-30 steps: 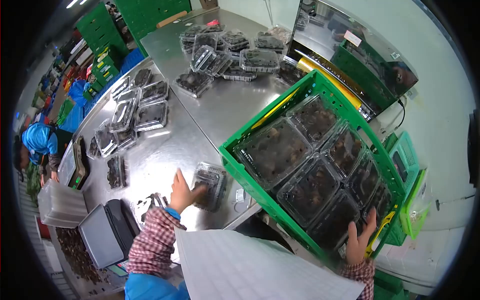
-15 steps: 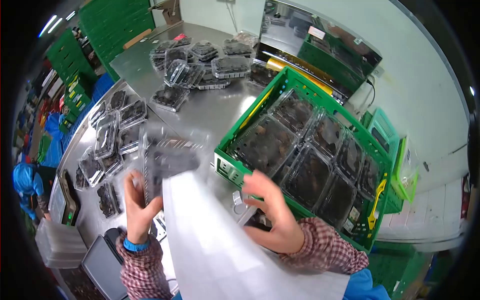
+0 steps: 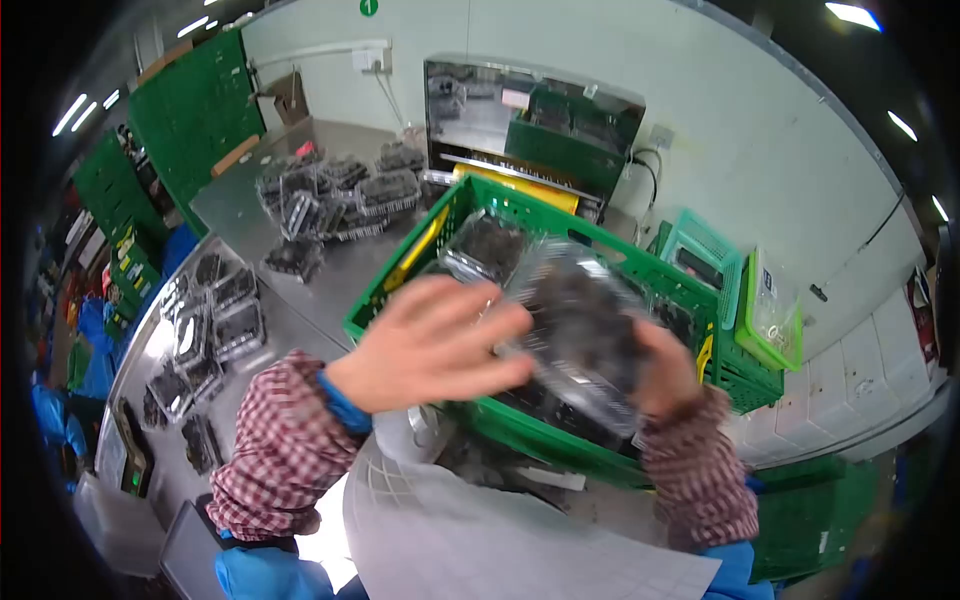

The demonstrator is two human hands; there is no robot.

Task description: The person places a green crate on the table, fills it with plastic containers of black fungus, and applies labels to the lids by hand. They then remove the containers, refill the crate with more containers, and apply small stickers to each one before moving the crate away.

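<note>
My right hand (image 3: 665, 372) grips the right side of a clear plastic box (image 3: 580, 330) with dark contents, blurred by motion and tilted above the green crate. My left hand (image 3: 430, 340) is spread, palm down, just left of that box and over the crate's near left part; nothing is in it. The green crate (image 3: 480, 425) holds more clear boxes with dark contents, such as one at its back left (image 3: 487, 245). A white sheet (image 3: 480, 530) lies below my hands, across my front.
Several filled clear boxes (image 3: 388, 190) are heaped at the back of the metal table (image 3: 335, 270), with more (image 3: 238, 328) at the left. A shiny machine (image 3: 530, 120) stands against the wall. Small green baskets (image 3: 770, 320) are at the right. A person in blue (image 3: 55, 415) is at the far left.
My left hand has moved right, over the crate, and no longer holds a box. My right hand has moved right and now grips a box. The view has turned and shows more wall.
</note>
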